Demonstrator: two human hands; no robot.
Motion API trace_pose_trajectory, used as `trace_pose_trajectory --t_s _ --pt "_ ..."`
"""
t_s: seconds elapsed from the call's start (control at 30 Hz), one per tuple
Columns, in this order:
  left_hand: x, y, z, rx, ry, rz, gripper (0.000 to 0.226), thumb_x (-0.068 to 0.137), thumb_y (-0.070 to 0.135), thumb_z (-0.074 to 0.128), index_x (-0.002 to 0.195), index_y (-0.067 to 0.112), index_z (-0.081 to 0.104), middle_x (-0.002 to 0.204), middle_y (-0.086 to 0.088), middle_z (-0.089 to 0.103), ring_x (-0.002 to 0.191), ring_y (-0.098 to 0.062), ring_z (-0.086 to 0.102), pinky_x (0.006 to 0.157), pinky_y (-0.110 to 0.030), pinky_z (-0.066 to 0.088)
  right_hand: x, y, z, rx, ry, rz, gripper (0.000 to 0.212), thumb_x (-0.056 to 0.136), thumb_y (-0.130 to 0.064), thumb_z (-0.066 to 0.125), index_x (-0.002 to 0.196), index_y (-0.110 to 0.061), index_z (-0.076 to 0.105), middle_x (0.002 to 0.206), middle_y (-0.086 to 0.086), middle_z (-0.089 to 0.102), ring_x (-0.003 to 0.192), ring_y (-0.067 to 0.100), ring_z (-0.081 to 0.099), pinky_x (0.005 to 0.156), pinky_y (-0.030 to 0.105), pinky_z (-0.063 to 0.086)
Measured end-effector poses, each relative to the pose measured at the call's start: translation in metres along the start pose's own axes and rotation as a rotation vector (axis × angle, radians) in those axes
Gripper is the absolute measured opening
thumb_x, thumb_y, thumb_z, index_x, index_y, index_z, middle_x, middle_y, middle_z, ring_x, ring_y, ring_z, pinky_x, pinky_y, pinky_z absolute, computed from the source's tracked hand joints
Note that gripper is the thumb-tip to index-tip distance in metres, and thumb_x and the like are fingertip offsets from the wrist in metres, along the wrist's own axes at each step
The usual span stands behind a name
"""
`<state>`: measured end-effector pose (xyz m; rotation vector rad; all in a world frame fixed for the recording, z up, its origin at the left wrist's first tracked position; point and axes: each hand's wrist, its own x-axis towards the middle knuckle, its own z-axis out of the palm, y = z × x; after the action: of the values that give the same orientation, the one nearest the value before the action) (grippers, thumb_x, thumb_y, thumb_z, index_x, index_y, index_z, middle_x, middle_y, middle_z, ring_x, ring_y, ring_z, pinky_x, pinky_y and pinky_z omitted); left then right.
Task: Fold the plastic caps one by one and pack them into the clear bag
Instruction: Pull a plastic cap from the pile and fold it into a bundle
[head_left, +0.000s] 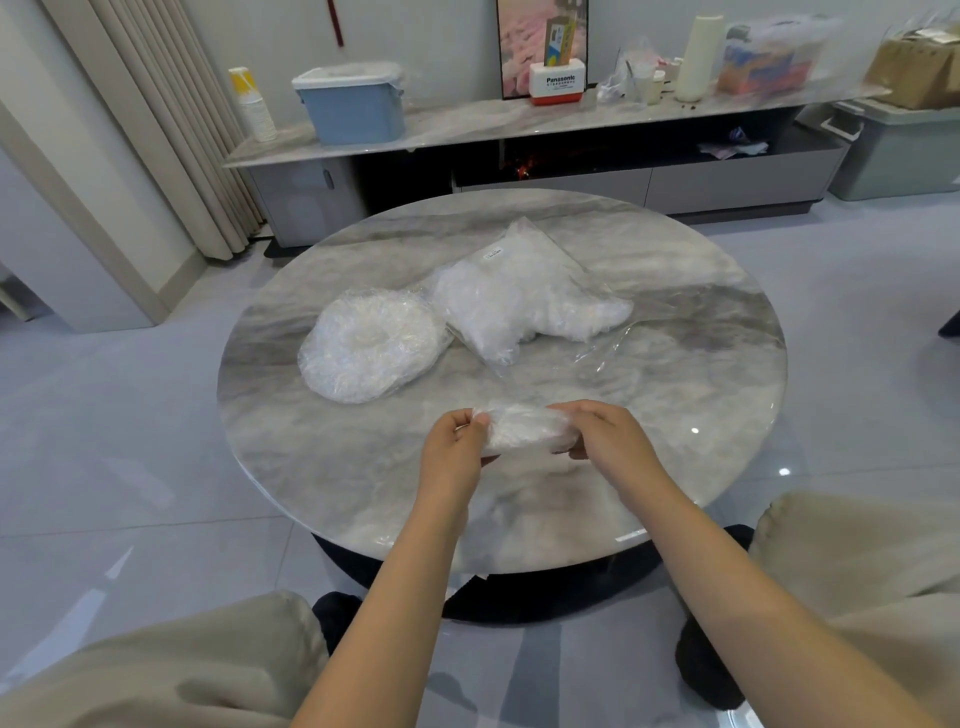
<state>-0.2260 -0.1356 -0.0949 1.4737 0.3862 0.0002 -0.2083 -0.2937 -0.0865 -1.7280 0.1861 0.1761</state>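
Observation:
A crumpled, folded plastic cap is held just above the near part of the round marble table. My left hand pinches its left end and my right hand pinches its right end. Farther back on the left lies a round stack of unfolded plastic caps. To its right lies the clear bag, stuffed with white caps, with its open mouth spread flat toward the right.
Behind the table runs a low marble-topped cabinet with a blue bin, paper cups, a red-and-white box and other clutter. Curtains hang at the left. My knees frame the bottom of the view.

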Motion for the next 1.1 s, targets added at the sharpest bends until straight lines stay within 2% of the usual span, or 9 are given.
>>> trace_pose_trajectory --t_s 0.1,0.2,0.37,0.5,0.67,0.8,0.87,0.93,1.1 --pt "0.007 0.01 0.006 0.011 0.009 0.018 0.015 0.097 0.016 0.051 0.102 0.004 0.059 0.097 -0.008 0.065 0.087 -0.02 0.064 0.073 -0.025 0.055 0.005 -0.012 -0.005 0.106 0.026 0.098 0.029 0.091 -0.008 0.042 0.1 -0.013 0.069 0.076 0.003 0.068 0.066 0.017 0.068 0.067 0.027 0.047" --pt "0.015 0.018 0.014 0.075 0.02 0.023 0.012 0.095 0.018 0.053 0.095 0.008 0.058 0.097 -0.008 0.062 0.087 -0.02 0.062 0.073 -0.026 0.055 0.009 -0.021 -0.011 0.02 0.091 -0.028 0.03 0.093 -0.013 0.043 0.11 -0.02 0.066 0.101 -0.008 0.063 0.087 0.006 0.058 0.084 0.023 0.044" --pt "0.03 0.031 0.03 0.126 -0.031 0.043 0.01 0.095 0.017 0.052 0.093 0.01 0.06 0.089 -0.005 0.065 0.08 -0.016 0.064 0.071 -0.026 0.056 0.024 -0.038 -0.007 -0.221 -0.1 -0.18 0.034 0.089 -0.027 0.061 0.123 -0.024 0.058 0.115 -0.011 0.059 0.106 0.004 0.055 0.087 0.017 0.041" --pt "0.045 0.043 0.042 0.151 -0.066 0.04 0.015 0.094 0.016 0.051 0.1 0.007 0.061 0.093 -0.009 0.068 0.082 -0.017 0.066 0.065 -0.022 0.053 0.046 -0.046 -0.009 -0.386 -0.095 -0.199 0.027 0.085 -0.018 0.062 0.111 -0.019 0.065 0.101 -0.005 0.065 0.092 0.011 0.06 0.069 0.016 0.043" --pt "0.067 0.043 0.051 0.372 0.051 0.206 0.011 0.093 0.022 0.051 0.098 0.022 0.061 0.103 0.002 0.061 0.097 -0.013 0.059 0.077 -0.022 0.047 0.079 -0.049 -0.021 -0.359 0.13 -0.135 0.024 0.085 -0.011 0.057 0.105 -0.023 0.062 0.085 -0.007 0.054 0.068 0.005 0.051 0.048 0.009 0.035" --pt "0.08 0.033 0.059 0.723 0.099 0.387 0.023 0.092 0.023 0.052 0.109 0.024 0.067 0.133 -0.001 0.046 0.128 -0.018 0.038 0.109 -0.037 0.027 0.108 -0.048 -0.034 -0.472 0.164 0.031 0.033 0.086 -0.007 0.052 0.117 -0.018 0.06 0.116 0.006 0.055 0.079 0.015 0.056 0.054 0.017 0.04" --pt "0.082 0.029 0.065 0.883 0.023 0.399 0.031 0.094 0.028 0.049 0.122 0.025 0.061 0.151 0.0 0.028 0.139 -0.017 0.02 0.112 -0.037 0.009 0.124 -0.049 -0.035 -0.555 0.121 0.102 0.039 0.087 -0.005 0.049 0.124 -0.014 0.058 0.123 0.008 0.057 0.095 0.023 0.06 0.066 0.024 0.046" --pt "0.083 0.024 0.069 0.987 -0.03 0.427 0.043 0.095 0.033 0.046 0.137 0.024 0.047 0.158 0.001 0.013 0.142 -0.016 0.01 0.112 -0.035 0.003 0.138 -0.047 -0.033 -0.51 0.1 0.142 0.041 0.086 -0.004 0.047 0.125 -0.011 0.059 0.109 0.009 0.064 0.089 0.026 0.064 0.07 0.031 0.051" --pt "0.091 0.015 0.071 1.044 -0.027 0.456 0.063 0.096 0.033 0.043 0.151 0.016 0.017 0.159 0.003 0.007 0.143 -0.013 0.009 0.109 -0.031 0.001 0.16 -0.039 -0.012 -0.18 0.091 0.129 0.04 0.089 -0.005 0.052 0.128 -0.014 0.056 0.103 0.002 0.054 0.078 0.016 0.057 0.054 0.022 0.047"
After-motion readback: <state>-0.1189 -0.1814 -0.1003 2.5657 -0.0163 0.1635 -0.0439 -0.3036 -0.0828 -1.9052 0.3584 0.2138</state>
